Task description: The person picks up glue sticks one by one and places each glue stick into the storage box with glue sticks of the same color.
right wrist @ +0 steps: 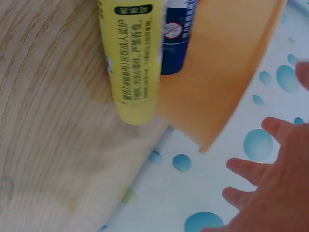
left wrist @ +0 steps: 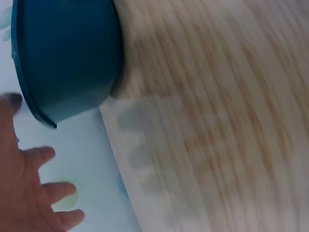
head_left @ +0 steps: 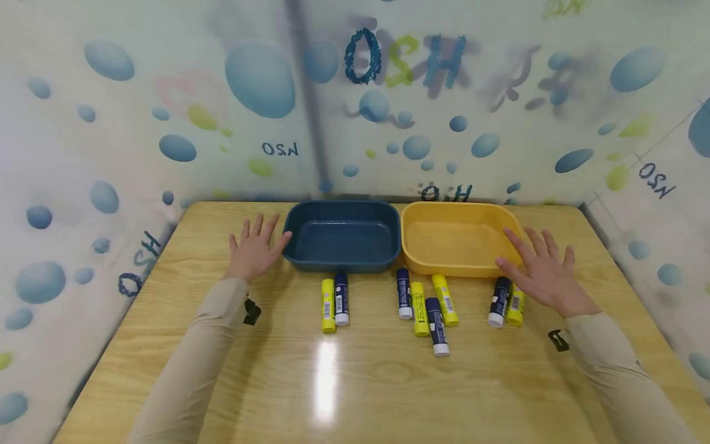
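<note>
My left hand [head_left: 255,250] is spread with straight fingers at the left end of a dark blue plastic tray [head_left: 342,239], its thumb right at the rim. The right hand [head_left: 546,274] is spread too, by the right end of a yellow tray [head_left: 457,237], where thumb and index finger overlap the rim in the head view. Neither hand holds anything. Under the right palm lie a navy glue stick [head_left: 500,302] with a white cap and a yellow glue stick [head_left: 516,305], their upper ends partly hidden in the head view. Both show large in the right wrist view.
A yellow glue stick [head_left: 328,306] and a navy one [head_left: 341,300] lie before the blue tray. Several more, among them a navy stick [head_left: 437,327], lie before the yellow tray. The wooden table [head_left: 377,394] meets a patterned wall covering [head_left: 222,160] behind the trays.
</note>
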### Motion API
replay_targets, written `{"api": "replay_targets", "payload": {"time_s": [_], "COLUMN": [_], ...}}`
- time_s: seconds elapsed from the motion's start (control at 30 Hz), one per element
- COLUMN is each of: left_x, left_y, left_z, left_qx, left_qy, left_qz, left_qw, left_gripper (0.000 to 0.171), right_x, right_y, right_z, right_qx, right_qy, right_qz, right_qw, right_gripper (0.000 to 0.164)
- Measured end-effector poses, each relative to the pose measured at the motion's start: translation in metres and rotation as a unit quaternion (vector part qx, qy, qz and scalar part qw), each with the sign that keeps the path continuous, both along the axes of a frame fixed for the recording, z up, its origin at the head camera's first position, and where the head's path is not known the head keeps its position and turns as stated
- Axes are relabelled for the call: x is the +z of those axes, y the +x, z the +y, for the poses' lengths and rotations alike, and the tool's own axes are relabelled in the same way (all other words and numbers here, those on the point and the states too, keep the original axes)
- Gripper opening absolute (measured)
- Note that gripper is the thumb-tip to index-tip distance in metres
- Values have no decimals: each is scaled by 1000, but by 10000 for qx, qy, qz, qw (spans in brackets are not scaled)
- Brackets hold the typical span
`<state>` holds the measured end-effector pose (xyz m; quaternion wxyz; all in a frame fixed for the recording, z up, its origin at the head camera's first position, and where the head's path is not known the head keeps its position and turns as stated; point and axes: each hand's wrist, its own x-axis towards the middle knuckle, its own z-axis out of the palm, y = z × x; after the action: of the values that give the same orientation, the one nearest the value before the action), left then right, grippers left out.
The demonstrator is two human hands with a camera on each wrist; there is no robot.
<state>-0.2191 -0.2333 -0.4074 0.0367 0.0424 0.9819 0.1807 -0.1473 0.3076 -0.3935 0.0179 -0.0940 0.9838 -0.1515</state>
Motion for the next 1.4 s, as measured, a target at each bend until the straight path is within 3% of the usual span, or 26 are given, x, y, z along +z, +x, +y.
{"api": "replay_targets", "payload": {"time_s": [0.23,0.43,0.53,0.7,0.87,0.97,1.2,1.4], "left_x": [5,2,-1,-8,-12,-14,-14,-16], "left_y": [-7,-18,-22,-27,-28,-27,-24,-26], "left_z": [2,-3,-2,0,5,6,7,6], "left_qx": [35,-88,-199,-396,-506,-445,-344,-274], "left_qy": [674,1222,1475,1679,1803,1914,2099,2146], "left_qz": [8,-143,-229,-226,-63,-54,-126,-101], "left_qw": [9977,9924,9886,9848,9823,9805,9770,9763], "left_gripper": [69,62,57,52,48,47,47,46], "right_x": [8,10,8,2,-6,-11,-16,-16], "right_y": [10,24,28,32,35,34,27,23], "right_z": [-8,-3,2,11,17,17,16,18], "right_qx": [590,543,338,23,-187,-305,-659,-586], "right_qy": [125,-64,-165,-133,-160,-182,-20,-111], "right_qz": [581,811,482,-512,-892,-1037,-1567,-1830], "right_qw": [9965,9952,9981,9986,9957,9940,9854,9813], "right_gripper": [74,57,46,32,31,37,75,76]}}
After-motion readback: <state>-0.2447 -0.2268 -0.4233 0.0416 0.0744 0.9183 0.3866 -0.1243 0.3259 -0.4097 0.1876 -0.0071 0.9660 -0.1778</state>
